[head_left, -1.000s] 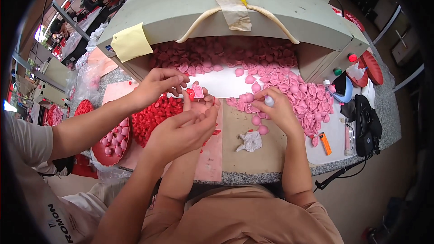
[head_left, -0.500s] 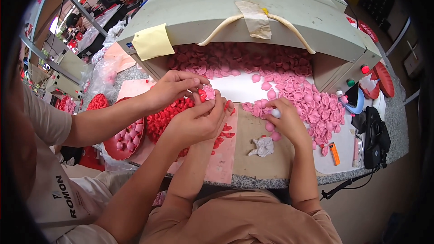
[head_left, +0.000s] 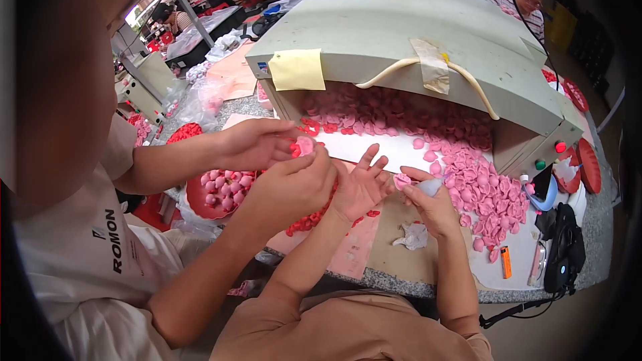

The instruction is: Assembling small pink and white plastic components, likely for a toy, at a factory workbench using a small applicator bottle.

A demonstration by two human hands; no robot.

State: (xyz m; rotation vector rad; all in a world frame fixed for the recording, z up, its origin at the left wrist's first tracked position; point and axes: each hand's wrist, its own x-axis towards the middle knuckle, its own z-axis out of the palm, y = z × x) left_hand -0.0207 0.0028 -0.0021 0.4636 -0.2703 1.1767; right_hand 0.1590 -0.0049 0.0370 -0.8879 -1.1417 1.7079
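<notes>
My left hand (head_left: 362, 190) is held palm up over the table, fingers spread, with nothing in it. In my right hand (head_left: 436, 210) is a small whitish squeeze bottle (head_left: 430, 187), its thin nozzle pointing right. The fingertips of that same hand pinch a pink cupped piece (head_left: 402, 180). To my left, a co-worker's hand (head_left: 304, 177) holds up another pink cupped piece (head_left: 305, 146) with red in it. The co-worker's other hand (head_left: 257, 142) is beside it. A heap of pink cupped pieces (head_left: 485, 194) lies right of my right hand.
A grey-green box-shaped machine (head_left: 374, 33) with an open front stands across the table, pink pieces inside. Left is a red tray (head_left: 200, 204) of pink balls. Crumpled white tissue (head_left: 412, 235), an orange lighter (head_left: 506, 262) and a black pouch (head_left: 560, 247) lie nearer me.
My left hand has come out from behind the co-worker's hands and opened. My right hand has lifted off the pieces with a pink piece and the bottle. The whole view has turned left.
</notes>
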